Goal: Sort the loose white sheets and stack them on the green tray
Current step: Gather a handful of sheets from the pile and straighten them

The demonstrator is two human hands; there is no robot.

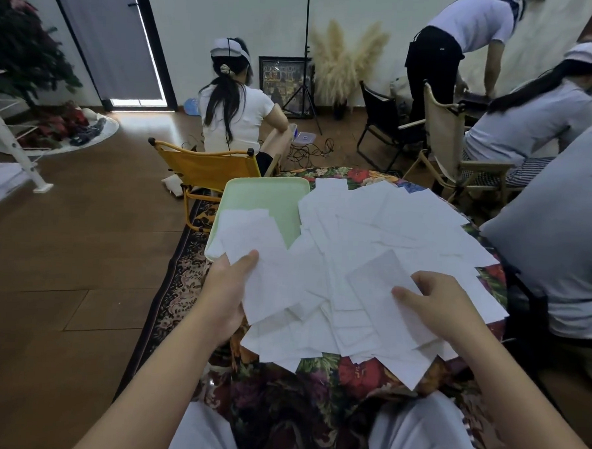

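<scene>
A: Progress check. Your left hand [231, 282] pinches a small bunch of sheets [252, 242] by the near edge, thumb on top, holding it over the near end of the green tray [265, 192]. I can't tell whether the bunch touches the tray floor. The far part of the tray shows bare green.

B: And what's left?

A: Most of it, by my reading. The loose pile [373, 235] covers the flowered tablecloth [359, 372] just right of the tray, sheets overlapping at all angles. Your right hand [434, 303] pinches one sheet [381, 280] at the pile's near side, thumb on top.

B: Sheet appearance?

A: Plain white, rectangular, thin; faint grey marks show through some.
</scene>
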